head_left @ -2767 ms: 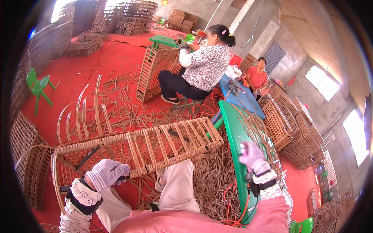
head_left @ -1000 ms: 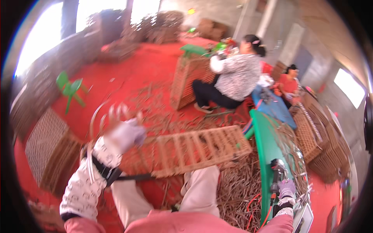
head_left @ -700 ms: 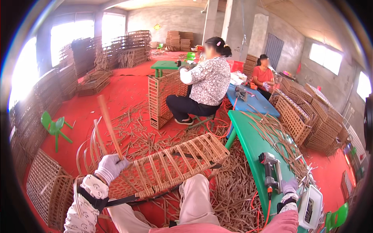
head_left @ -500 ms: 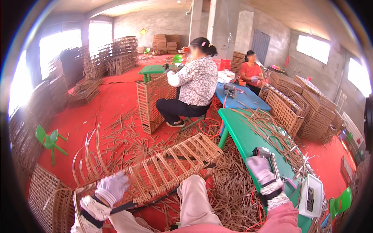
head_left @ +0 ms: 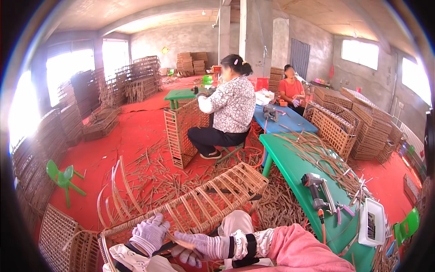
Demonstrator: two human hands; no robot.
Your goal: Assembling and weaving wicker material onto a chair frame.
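Note:
Across my lap lies a long wicker basket frame (head_left: 204, 206) with wrapped rungs, and loose upright canes at its far left side. My left hand (head_left: 148, 233), in a pale striped glove, is closed over the frame's near left rim. Beside it, my right hand (head_left: 201, 247), gloved too, pinches a short tan wicker strip (head_left: 180, 240) at that rim; its fingers are partly hidden. On the green table (head_left: 290, 177) to my right rests a pneumatic staple gun (head_left: 317, 190) with an orange hose connector, apart from both hands.
A white bin (head_left: 372, 222) stands on the green table near cane strips (head_left: 324, 156). Cane scraps (head_left: 283, 199) litter the red floor. A co-worker (head_left: 231, 104) sits ahead by another basket (head_left: 181, 131); a second person (head_left: 292, 90) sits farther back. Green chairs (head_left: 63, 177) stand around.
My right hand has left the staple gun on the table and come across to the frame beside my left hand, where it pinches a strip. The view has shifted slightly.

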